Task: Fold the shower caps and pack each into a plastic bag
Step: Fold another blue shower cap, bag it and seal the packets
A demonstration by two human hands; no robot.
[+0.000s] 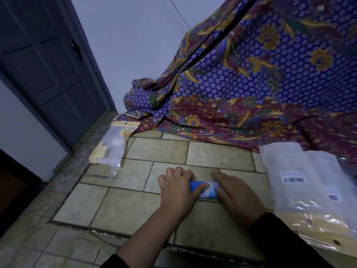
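On the floor tiles [164, 149] at six o'clock lies the folded shower cap [207, 190]. My left grip [177, 187] curls round its nine o'clock end, and my right grip [234, 195] presses flat on the other, fingers straight. The cap looks light, soft and slippery, likely to spring open, so I'd pinch across the fold.

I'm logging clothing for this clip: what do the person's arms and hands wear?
Left hand and right hand are bare: no gloves, rings or watch show. Black long sleeves; the left sleeve is pushed up the forearm, the right sleeve reaches the wrist.
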